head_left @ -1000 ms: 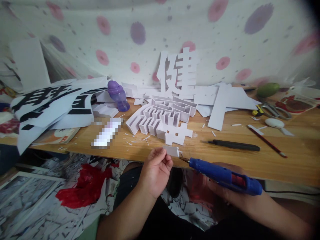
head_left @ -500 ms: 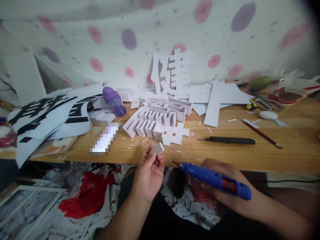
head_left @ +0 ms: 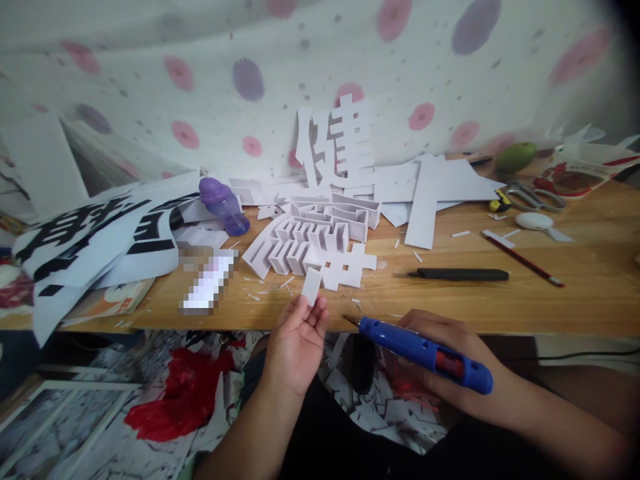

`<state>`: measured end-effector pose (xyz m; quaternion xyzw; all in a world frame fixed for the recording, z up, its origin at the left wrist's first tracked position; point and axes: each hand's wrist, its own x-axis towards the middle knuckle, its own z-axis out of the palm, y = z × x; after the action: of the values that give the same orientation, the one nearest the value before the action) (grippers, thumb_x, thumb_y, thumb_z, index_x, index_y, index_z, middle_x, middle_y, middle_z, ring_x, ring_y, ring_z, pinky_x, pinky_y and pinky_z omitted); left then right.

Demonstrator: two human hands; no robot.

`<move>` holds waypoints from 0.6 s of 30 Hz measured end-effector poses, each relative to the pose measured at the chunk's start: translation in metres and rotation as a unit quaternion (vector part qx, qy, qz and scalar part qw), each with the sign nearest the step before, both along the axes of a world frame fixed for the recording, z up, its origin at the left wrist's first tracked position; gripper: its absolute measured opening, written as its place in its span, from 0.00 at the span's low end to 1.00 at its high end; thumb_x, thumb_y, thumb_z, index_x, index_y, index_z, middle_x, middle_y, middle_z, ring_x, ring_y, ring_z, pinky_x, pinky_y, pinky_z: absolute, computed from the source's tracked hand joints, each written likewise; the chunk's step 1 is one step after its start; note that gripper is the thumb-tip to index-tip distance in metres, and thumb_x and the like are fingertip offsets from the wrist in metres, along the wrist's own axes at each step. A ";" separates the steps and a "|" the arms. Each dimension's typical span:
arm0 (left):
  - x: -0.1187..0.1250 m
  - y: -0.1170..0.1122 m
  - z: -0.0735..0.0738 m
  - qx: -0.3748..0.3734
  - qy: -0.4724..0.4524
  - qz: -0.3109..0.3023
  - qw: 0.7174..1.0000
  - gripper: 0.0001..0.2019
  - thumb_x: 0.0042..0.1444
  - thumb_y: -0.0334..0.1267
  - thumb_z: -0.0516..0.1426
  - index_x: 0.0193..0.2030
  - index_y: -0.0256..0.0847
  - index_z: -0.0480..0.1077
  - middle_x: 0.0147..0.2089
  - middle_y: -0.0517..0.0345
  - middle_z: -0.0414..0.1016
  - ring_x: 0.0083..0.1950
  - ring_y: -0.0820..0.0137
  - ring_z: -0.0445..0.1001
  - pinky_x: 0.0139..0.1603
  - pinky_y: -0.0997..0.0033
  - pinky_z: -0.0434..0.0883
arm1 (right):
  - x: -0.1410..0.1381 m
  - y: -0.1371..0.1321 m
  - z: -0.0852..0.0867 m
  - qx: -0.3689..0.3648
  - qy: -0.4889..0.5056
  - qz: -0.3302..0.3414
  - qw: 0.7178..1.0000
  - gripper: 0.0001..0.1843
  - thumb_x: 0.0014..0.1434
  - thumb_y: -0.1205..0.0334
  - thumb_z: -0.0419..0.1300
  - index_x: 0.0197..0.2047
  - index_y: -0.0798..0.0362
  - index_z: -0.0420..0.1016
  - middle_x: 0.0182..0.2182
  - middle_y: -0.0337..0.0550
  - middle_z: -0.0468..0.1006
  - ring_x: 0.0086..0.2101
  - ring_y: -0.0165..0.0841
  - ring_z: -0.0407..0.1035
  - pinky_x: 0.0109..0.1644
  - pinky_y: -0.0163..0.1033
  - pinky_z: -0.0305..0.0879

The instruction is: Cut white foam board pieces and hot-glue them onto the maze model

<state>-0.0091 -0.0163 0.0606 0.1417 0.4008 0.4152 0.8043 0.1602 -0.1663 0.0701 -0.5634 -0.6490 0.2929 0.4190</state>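
My left hand (head_left: 296,343) pinches a small white board strip (head_left: 311,287) between thumb and fingers. The strip points upward, its top by the lower edge of a white raised board character (head_left: 285,257) lying on the table. My right hand (head_left: 445,340) is wrapped round a blue pen-shaped tool (head_left: 400,339) with a thin metal tip, which points left toward my left hand without touching it. A red part shows in a slot of its body. Behind, a flat white cut-out character (head_left: 333,147) leans upright against the spotted curtain.
On the wooden table (head_left: 450,310) lie a black pen-like knife (head_left: 460,274), a red pencil (head_left: 530,263), scissors (head_left: 535,196) and white board pieces (head_left: 420,207). A purple bottle (head_left: 225,207) stands left, near printed sheets (head_left: 100,233). Scraps and a red bag (head_left: 185,393) lie below.
My left hand has turned the white strip more upright and lifted it slightly toward the raised character. The blue tool has shifted slightly left and up; the view has moved a little.
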 end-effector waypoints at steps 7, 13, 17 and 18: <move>0.006 -0.016 -0.004 -0.026 -0.059 -0.042 0.997 0.04 0.60 0.29 0.55 0.33 0.36 0.67 0.27 0.60 0.67 0.27 0.76 0.70 0.27 0.76 0.72 | -0.001 0.004 -0.003 0.011 -0.041 0.013 0.999 0.04 0.58 0.65 0.55 0.37 0.55 0.68 0.34 0.44 0.69 0.34 0.33 0.65 0.36 0.39 0.62; 0.006 -0.021 -0.003 -0.059 -0.077 -0.052 0.994 0.07 0.60 0.29 0.55 0.30 0.34 0.66 0.26 0.59 0.67 0.27 0.74 0.70 0.28 0.76 0.72 | -0.003 0.005 -0.007 0.013 -0.069 0.001 0.998 0.04 0.60 0.63 0.56 0.35 0.54 0.67 0.33 0.45 0.68 0.32 0.34 0.66 0.34 0.38 0.62; 0.004 -0.021 -0.003 -0.074 -0.078 -0.050 0.993 0.06 0.59 0.28 0.56 0.30 0.35 0.67 0.26 0.59 0.67 0.26 0.75 0.70 0.29 0.76 0.72 | -0.003 0.005 -0.009 0.016 -0.084 0.002 0.996 0.06 0.61 0.60 0.56 0.37 0.54 0.68 0.34 0.46 0.69 0.32 0.35 0.66 0.33 0.38 0.63; 0.004 -0.022 -0.003 -0.075 -0.079 -0.051 0.993 0.05 0.58 0.28 0.56 0.30 0.35 0.67 0.26 0.59 0.68 0.26 0.75 0.70 0.28 0.76 0.72 | -0.003 0.005 -0.010 0.020 -0.089 0.000 0.996 0.06 0.61 0.60 0.55 0.37 0.54 0.68 0.33 0.45 0.68 0.32 0.34 0.66 0.33 0.38 0.63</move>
<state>-0.0049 -0.0378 0.0571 0.0677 0.3587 0.3521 0.8618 0.1573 -0.1615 0.0603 -0.5790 -0.6892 0.2288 0.3706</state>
